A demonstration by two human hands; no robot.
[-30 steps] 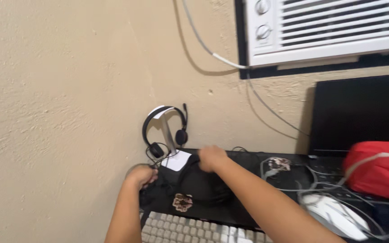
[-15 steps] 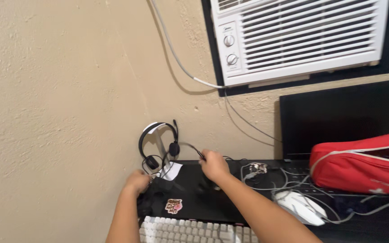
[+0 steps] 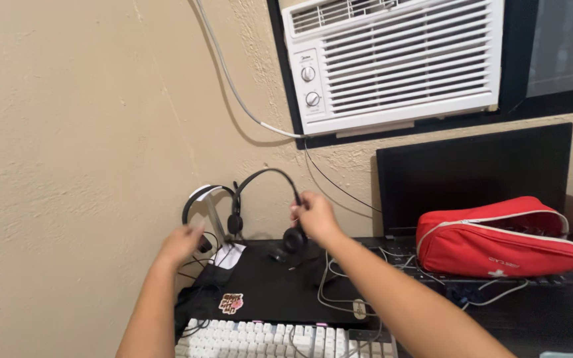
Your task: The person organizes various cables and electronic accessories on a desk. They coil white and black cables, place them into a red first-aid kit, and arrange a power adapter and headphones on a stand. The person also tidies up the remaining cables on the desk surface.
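At the centre of the frame the right hand [image 3: 314, 215] is closed around the band of a black headset [image 3: 278, 202], lifted above the black desk mat [image 3: 280, 292]. Left of it the left hand [image 3: 180, 244] reaches with loosely curled fingers toward a second headset [image 3: 201, 205] on a white stand [image 3: 223, 248] by the wall. A white keyboard [image 3: 280, 338] lies at bottom centre, a red pouch [image 3: 499, 238] at right.

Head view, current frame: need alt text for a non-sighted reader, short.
The right hand lifts a black headset by its band above a black desk, while the left hand reaches toward a white headset stand by the beige wall. A white keyboard, red pouch and window air conditioner surround them.
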